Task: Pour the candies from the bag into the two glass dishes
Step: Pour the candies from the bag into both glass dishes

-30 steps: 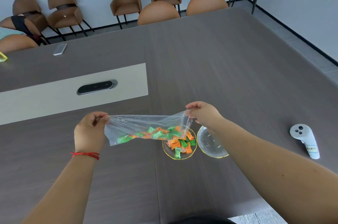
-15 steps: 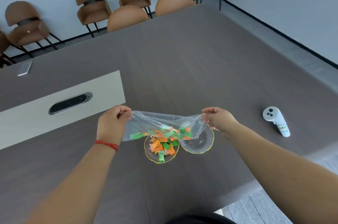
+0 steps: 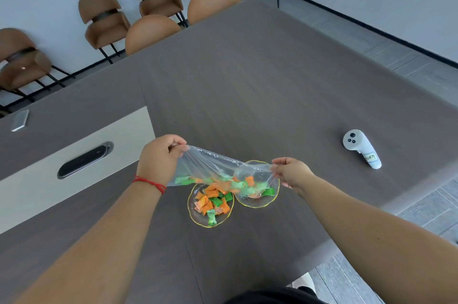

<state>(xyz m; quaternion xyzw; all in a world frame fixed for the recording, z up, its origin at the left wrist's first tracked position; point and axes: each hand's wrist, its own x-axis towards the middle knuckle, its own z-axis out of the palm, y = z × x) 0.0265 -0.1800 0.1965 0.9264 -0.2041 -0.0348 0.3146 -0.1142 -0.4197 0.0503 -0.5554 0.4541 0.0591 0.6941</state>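
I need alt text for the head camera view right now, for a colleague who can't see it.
Two bare hands, left hand and right hand, hold a clear plastic bag of orange and green wrapped candies stretched above two gold-rimmed glass dishes on a dark wooden table. The left dish holds a pile; the right dish has only a few.

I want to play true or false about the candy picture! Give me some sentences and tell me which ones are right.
1. Both hands hold the clear bag. True: the left hand and the right hand each pinch one end.
2. The candies are blue and pink. False: they are orange and green.
3. The left dish holds a pile of candies. True.
4. The bag is lying flat on the table. False: it is held up above the dishes.
5. A white controller lies on the table. True.
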